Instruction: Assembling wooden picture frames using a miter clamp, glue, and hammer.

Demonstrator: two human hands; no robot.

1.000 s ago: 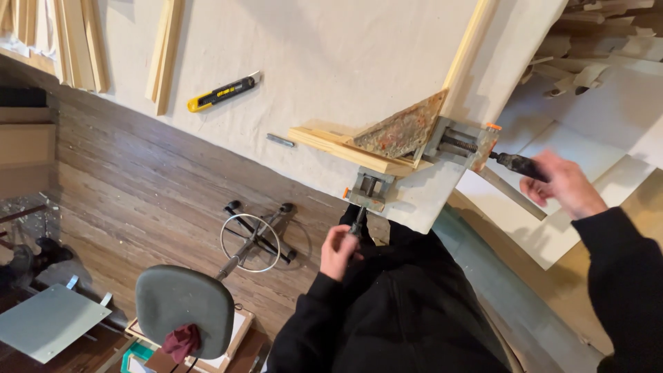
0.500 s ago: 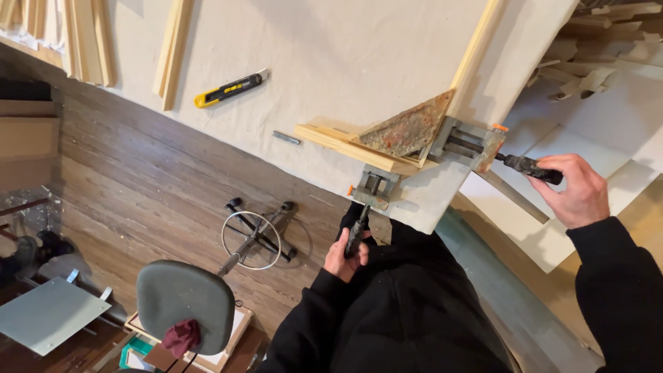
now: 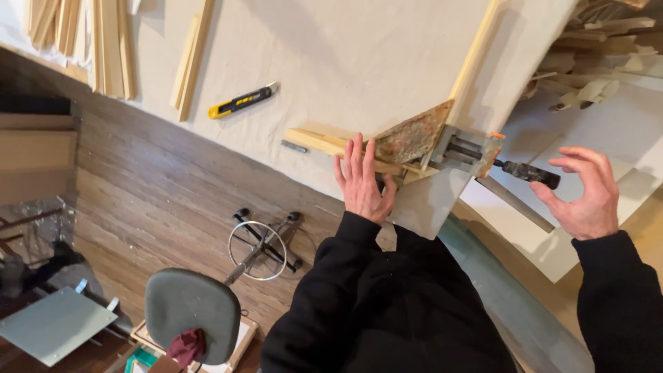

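Our left hand (image 3: pixel 362 181) lies flat, fingers apart, on the pale wooden strip (image 3: pixel 324 142) at the bench corner; our right hand (image 3: pixel 585 192) hovers apart beside the black clamp handle (image 3: pixel 530 173). We think the strip may slip if the grey metal corner clamp (image 3: pixel 452 149) is loose.

Yellow utility knife (image 3: pixel 242 101) on the cloth; grey stool (image 3: pixel 193 313) on wood floor (image 3: pixel 152 200)

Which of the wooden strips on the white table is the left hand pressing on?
The left hand lies flat on the short wooden strip held in the corner clamp at the table edge. The other strips lie loose, farther up the table, untouched.
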